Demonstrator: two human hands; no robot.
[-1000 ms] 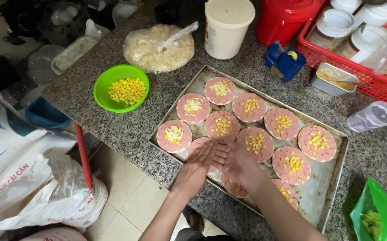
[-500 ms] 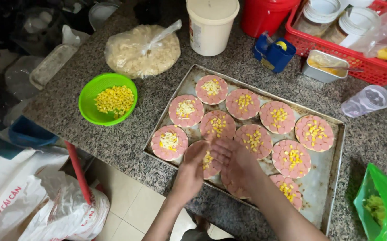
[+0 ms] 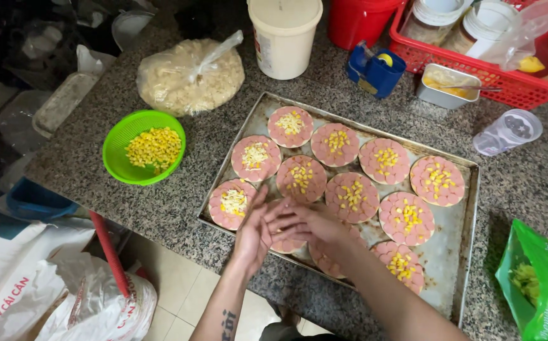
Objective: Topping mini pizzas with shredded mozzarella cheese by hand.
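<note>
Pizza base [image 3: 286, 243] topped with pink sausage slices lies at the lower-left edge of the metal tray [image 3: 460, 265], mostly hidden beneath both hands. Left hand [image 3: 255, 227] and right hand [image 3: 308, 226] hover together over it, fingers loosely spread, gripping nothing; contact unclear.

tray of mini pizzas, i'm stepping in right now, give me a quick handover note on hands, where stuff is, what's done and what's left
Left hand and right hand: both empty, open, fingers overlapping above the tray's near-left edge, over a partly hidden round.
Metal tray sits on the granite counter and holds round bases covered in pink sausage slices.
Green bowl of corn is left of the tray; the bag of shredded cheese is behind the bowl.
Done: nine rounds in clear view carry corn, for example the back-left one.
Left: two near rounds under the hands; their topping cannot be judged.
</note>
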